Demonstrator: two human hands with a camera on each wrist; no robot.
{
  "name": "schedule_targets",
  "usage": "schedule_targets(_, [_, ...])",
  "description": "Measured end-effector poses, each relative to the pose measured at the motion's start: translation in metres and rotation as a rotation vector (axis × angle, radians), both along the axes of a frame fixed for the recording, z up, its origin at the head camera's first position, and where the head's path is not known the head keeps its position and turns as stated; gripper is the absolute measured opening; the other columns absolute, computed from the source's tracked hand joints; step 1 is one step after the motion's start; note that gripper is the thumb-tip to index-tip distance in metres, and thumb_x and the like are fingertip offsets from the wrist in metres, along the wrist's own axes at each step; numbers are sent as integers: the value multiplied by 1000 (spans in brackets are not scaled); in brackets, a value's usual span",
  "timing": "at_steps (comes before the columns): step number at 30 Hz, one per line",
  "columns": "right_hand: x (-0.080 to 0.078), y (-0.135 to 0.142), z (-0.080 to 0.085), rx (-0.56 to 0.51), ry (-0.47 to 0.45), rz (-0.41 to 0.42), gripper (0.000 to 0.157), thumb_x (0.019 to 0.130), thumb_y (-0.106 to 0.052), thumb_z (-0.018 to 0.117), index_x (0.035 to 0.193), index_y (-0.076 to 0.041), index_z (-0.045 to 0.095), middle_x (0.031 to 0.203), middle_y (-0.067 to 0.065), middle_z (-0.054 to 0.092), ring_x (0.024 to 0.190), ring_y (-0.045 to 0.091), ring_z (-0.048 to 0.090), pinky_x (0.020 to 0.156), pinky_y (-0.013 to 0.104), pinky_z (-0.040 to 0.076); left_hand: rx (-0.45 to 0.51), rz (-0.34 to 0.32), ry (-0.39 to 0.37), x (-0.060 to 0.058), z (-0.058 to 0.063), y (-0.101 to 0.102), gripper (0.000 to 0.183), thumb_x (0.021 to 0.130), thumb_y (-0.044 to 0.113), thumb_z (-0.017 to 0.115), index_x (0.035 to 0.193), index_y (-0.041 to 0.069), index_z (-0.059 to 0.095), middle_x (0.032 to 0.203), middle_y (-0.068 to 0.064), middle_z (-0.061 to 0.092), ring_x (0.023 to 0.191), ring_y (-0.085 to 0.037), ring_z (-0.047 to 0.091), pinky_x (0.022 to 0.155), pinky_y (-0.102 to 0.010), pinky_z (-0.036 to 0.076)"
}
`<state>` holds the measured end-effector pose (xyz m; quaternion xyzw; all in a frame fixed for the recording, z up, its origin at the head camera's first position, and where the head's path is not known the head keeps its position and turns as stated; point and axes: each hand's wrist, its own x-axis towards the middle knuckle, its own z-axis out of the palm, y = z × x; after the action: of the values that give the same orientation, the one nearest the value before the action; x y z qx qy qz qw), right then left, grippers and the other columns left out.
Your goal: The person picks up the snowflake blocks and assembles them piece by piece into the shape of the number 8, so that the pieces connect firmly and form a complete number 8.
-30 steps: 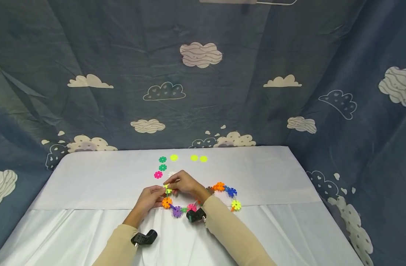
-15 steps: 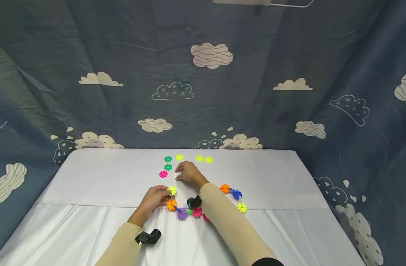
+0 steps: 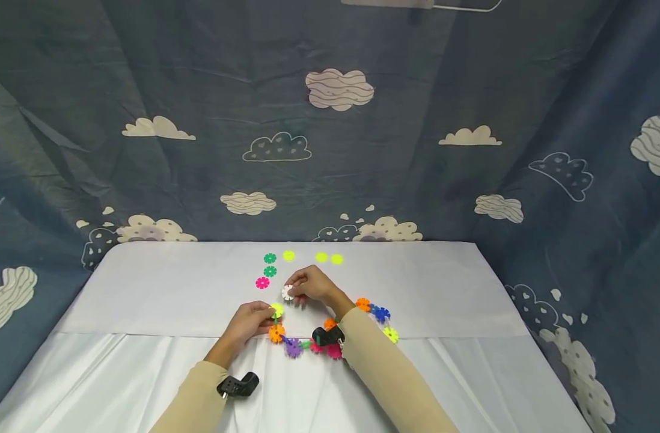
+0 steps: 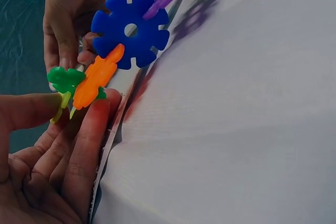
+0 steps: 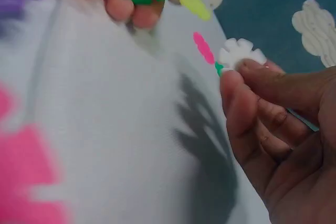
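Observation:
My right hand pinches a white notched flower-shaped disc between thumb and forefinger, raised off the table. Just below and to the left of it in the head view, my left hand holds the end of a linked chain of such discs. A yellow disc is at that end, and the left thumb and fingers pinch it in the left wrist view. Linked on from it are green, orange and blue discs. The chain curves on to the right, partly hidden by the right forearm.
Loose discs lie farther back on the white tablecloth: two green, one pink and several yellow. The chain's far end has a blue disc and a yellow one. A dark cloud-patterned curtain hangs behind.
My right hand left the yellow end of the chain, reached forward to the white disc and picked it up. It has since drawn slightly back with it. The left hand keeps its hold.

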<state>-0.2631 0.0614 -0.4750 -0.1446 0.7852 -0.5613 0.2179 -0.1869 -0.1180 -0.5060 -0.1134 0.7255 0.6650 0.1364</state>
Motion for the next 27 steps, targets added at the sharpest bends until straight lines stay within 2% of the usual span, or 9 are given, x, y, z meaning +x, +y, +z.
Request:
schedule_targets(5, [9,-2,-6,-39,-16,20,8,84,9,67,91,14,64,69,18,66,57,21,65,54,32,58,-4,12,-6,1,0,-4,19,94,6,58,107,-8,57,87,-12,72,67,-9,63,59,-18,55])
schedule_targets(6, [7,-3,-12,-52,-16,14,7,83,9,67,89,13,65,67,13,66,56,15,63,53,28,57,-1,13,-6,2,1,-4,20,94,6,58,108,-8,57,88,-12,72,66,-8,62,58,-18,55])
schedule_targets(8, [8,-3,-14,-73,-17,23,6,84,10,67,89,13,65,68,9,66,57,14,63,56,28,58,8,19,-7,2,3,-4,21,94,6,58,108,-9,57,87,-12,72,65,-8,62,58,-18,55])
schedule_targets(15, [7,1,-15,-122,3,47,9,85,9,67,91,15,64,73,15,68,59,16,64,61,32,60,8,12,7,1,3,0,21,95,8,57,108,-8,58,87,-13,73,67,-8,64,58,-18,55])
schedule_targets(22, [6,2,-16,-114,6,84,9,86,8,65,92,15,65,79,21,70,63,15,66,66,34,60,-10,15,-8,0,1,2,18,94,8,58,104,-7,59,84,-10,72,65,-8,63,57,-18,55])
schedule_targets(27, [7,-1,-14,-72,41,116,8,84,8,67,88,14,67,77,21,70,62,14,64,65,32,60,8,10,-8,1,0,1,16,95,4,56,106,-8,57,85,-11,72,67,-10,64,58,-19,55])
